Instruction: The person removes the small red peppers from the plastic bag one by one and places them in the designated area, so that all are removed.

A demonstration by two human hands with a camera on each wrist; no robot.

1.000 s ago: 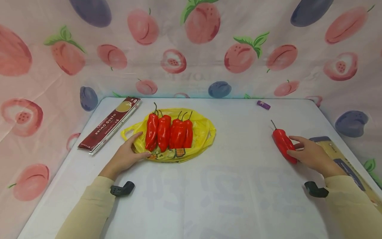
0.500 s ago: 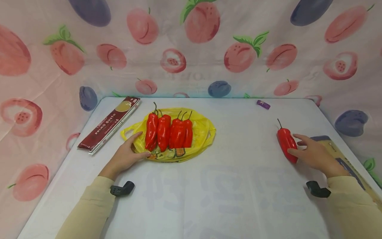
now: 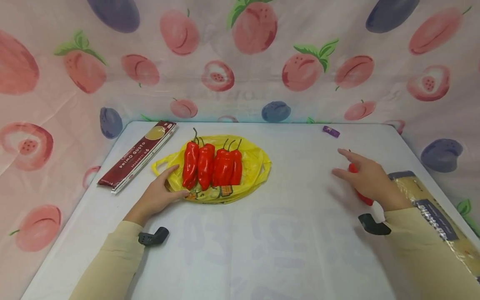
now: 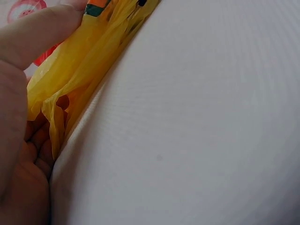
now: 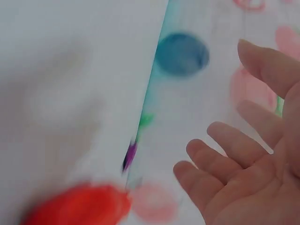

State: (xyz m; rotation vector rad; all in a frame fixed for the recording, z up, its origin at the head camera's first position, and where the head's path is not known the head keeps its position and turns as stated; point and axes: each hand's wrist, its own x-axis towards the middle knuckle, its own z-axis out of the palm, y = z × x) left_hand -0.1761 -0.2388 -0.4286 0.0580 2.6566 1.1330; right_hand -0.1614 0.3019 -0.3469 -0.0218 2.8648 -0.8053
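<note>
Several red peppers (image 3: 206, 166) with thin dark stems lie side by side on a flattened yellow plastic bag (image 3: 256, 164), left of centre. My left hand (image 3: 159, 196) holds the bag's left edge; in the left wrist view the thumb lies over the yellow plastic (image 4: 75, 70) and the curled fingers are partly hidden behind it. My right hand (image 3: 361, 179) is empty, fingers spread, over a single red pepper (image 3: 365, 199) on the right of the table. The hand covers most of that pepper in the head view; a blurred red end (image 5: 79, 206) shows in the right wrist view.
A dark red spaghetti packet (image 3: 136, 157) lies slanted at the back left. Near the back edge on the right is a small purple packet (image 3: 331, 131). A tan packet with a dark blue label (image 3: 436, 218) lies along the right side, partly under the right sleeve. Fruit-print cloth (image 3: 247, 83) stands behind.
My right hand shifted the single pepper slightly right, then let go of it and moved left above it with fingers opening out. The left hand, the bag and its peppers have stayed put.
</note>
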